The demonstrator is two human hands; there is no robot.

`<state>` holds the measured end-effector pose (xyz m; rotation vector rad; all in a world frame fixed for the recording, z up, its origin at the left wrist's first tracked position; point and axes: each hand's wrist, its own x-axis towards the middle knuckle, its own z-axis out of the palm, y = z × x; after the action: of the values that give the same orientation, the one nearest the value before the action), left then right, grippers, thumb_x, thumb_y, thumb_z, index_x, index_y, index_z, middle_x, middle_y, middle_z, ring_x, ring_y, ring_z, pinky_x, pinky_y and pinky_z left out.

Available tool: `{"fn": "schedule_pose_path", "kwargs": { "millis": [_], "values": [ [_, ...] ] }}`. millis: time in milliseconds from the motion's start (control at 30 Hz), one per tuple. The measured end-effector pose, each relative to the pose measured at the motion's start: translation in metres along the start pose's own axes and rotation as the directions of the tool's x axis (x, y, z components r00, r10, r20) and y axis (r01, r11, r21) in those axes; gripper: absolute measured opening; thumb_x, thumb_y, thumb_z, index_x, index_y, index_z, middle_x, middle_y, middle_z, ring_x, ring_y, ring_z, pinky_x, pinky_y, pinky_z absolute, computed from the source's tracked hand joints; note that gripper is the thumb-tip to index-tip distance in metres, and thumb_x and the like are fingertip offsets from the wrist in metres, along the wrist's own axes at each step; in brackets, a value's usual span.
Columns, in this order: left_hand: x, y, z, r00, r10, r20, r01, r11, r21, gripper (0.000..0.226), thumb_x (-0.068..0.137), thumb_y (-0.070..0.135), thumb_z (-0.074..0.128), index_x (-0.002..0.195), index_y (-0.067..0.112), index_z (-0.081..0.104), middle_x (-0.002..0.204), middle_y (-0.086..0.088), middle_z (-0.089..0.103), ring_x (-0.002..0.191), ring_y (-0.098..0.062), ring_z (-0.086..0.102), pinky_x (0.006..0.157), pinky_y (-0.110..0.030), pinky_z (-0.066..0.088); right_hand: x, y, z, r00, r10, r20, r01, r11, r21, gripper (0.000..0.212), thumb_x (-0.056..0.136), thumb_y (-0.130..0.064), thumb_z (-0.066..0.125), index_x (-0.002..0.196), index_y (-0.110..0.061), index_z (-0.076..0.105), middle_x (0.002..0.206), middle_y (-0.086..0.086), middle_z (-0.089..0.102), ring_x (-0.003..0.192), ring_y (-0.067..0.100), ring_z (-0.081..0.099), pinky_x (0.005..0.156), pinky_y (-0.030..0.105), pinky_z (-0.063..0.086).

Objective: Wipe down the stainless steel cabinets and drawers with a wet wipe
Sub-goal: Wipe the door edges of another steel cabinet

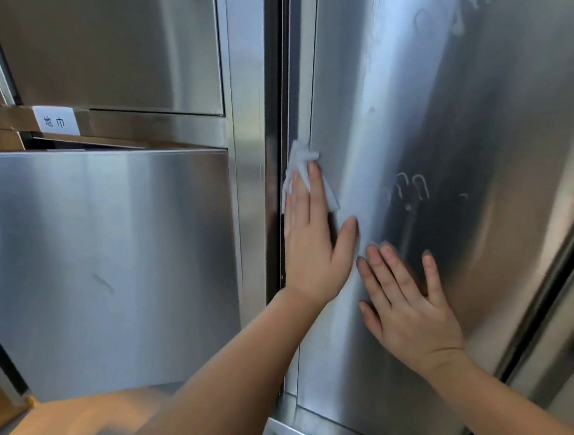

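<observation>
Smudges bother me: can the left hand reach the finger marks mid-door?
Probably yes: the finger marks lie right of the left hand and wipe, bare door between; the right hand rests lower.

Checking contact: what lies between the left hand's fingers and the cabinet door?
The wet wipe, which the left hand presses onto the cabinet door; head view.

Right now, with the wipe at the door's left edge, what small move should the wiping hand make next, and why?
Probably slide the left hand and its wet wipe rightwards across the tall door: finger smudges show on the steel right of the wipe. The right hand lies flat below them.
</observation>
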<state>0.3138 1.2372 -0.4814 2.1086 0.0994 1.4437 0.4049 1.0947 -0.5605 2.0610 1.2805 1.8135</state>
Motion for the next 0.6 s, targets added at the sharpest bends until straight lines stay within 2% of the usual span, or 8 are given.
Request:
{"fn": "schedule_pose_path", "kwargs": {
  "millis": [133, 200, 267, 367, 433, 500, 600],
  "values": [
    [-0.063, -0.023, 0.012, 0.988, -0.129, 0.082, 0.129, 0.992, -0.005, 0.073, 0.097, 0.039, 0.041, 0.155, 0.014, 0.004, 0.164, -0.008, 0.011, 0.152, -0.018, 0.003, 0.122, -0.050, 0.013, -0.001, 0.000, 0.002, 1.000, -0.008, -0.010, 0.008, 1.000, 0.012, 0.065, 0.099, -0.041, 0.042, 0.153, -0.008, 0.027, 0.160, 0.011, 0.022, 0.148, 0.025, 0.022, 0.118, 0.058, 0.008],
    [-0.094, -0.031, 0.017, 0.974, -0.196, 0.114, 0.200, 0.980, -0.018, 0.074, 0.097, 0.043, 0.039, 0.155, 0.021, -0.002, 0.165, 0.001, 0.004, 0.152, -0.011, 0.000, 0.123, -0.045, 0.015, -0.001, 0.000, 0.002, 1.000, -0.002, -0.008, 0.002, 1.000, 0.019, 0.065, 0.099, -0.041, 0.041, 0.153, -0.008, 0.026, 0.160, 0.012, 0.022, 0.148, 0.025, 0.020, 0.118, 0.058, 0.008],
    [-0.123, -0.034, 0.023, 0.944, -0.292, 0.153, 0.303, 0.952, -0.054, 0.075, 0.097, 0.045, 0.040, 0.152, 0.033, -0.009, 0.162, 0.018, -0.006, 0.150, -0.002, -0.004, 0.123, -0.037, 0.015, 0.000, 0.000, 0.001, 1.000, -0.001, -0.002, 0.001, 1.000, 0.016, 0.065, 0.099, -0.041, 0.041, 0.153, -0.007, 0.025, 0.160, 0.012, 0.022, 0.148, 0.026, 0.020, 0.118, 0.058, 0.008],
    [-0.160, -0.035, 0.032, 0.874, -0.448, 0.189, 0.468, 0.880, -0.081, 0.078, 0.098, 0.036, 0.045, 0.147, 0.044, -0.014, 0.156, 0.031, -0.012, 0.146, 0.009, -0.004, 0.122, -0.030, 0.013, 0.000, 0.000, 0.000, 1.000, -0.003, -0.002, 0.003, 1.000, 0.013, 0.064, 0.099, -0.040, 0.041, 0.153, -0.007, 0.026, 0.159, 0.013, 0.024, 0.148, 0.026, 0.020, 0.118, 0.059, 0.008],
    [-0.172, -0.032, 0.036, 0.826, -0.532, 0.186, 0.553, 0.829, -0.086, 0.080, 0.099, 0.028, 0.050, 0.149, 0.042, -0.011, 0.159, 0.025, -0.007, 0.142, 0.014, -0.005, 0.122, -0.025, 0.010, 0.001, 0.000, -0.001, 1.000, -0.003, -0.008, 0.003, 1.000, 0.013, 0.064, 0.099, -0.039, 0.042, 0.152, -0.007, 0.027, 0.158, 0.013, 0.026, 0.147, 0.026, 0.020, 0.118, 0.059, 0.009],
    [-0.169, -0.024, 0.038, 0.778, -0.612, 0.143, 0.628, 0.767, -0.133, 0.080, 0.096, 0.028, 0.053, 0.153, 0.040, -0.003, 0.159, 0.022, 0.003, 0.139, 0.015, 0.001, 0.119, -0.021, 0.011, 0.001, 0.000, -0.001, 1.000, -0.006, -0.004, 0.006, 1.000, 0.002, 0.064, 0.100, -0.040, 0.040, 0.152, -0.007, 0.026, 0.159, 0.013, 0.024, 0.148, 0.026, 0.018, 0.118, 0.059, 0.007],
    [-0.152, -0.010, 0.039, 0.746, -0.663, 0.055, 0.647, 0.703, -0.296, 0.078, 0.087, 0.032, 0.051, 0.152, 0.041, 0.007, 0.154, 0.030, 0.011, 0.142, 0.012, 0.007, 0.120, -0.027, 0.014, 0.000, 0.000, 0.001, 1.000, -0.008, 0.011, 0.008, 1.000, -0.007, 0.064, 0.101, -0.041, 0.037, 0.153, -0.007, 0.023, 0.160, 0.013, 0.021, 0.149, 0.026, 0.015, 0.118, 0.059, 0.003]
  ]
}}
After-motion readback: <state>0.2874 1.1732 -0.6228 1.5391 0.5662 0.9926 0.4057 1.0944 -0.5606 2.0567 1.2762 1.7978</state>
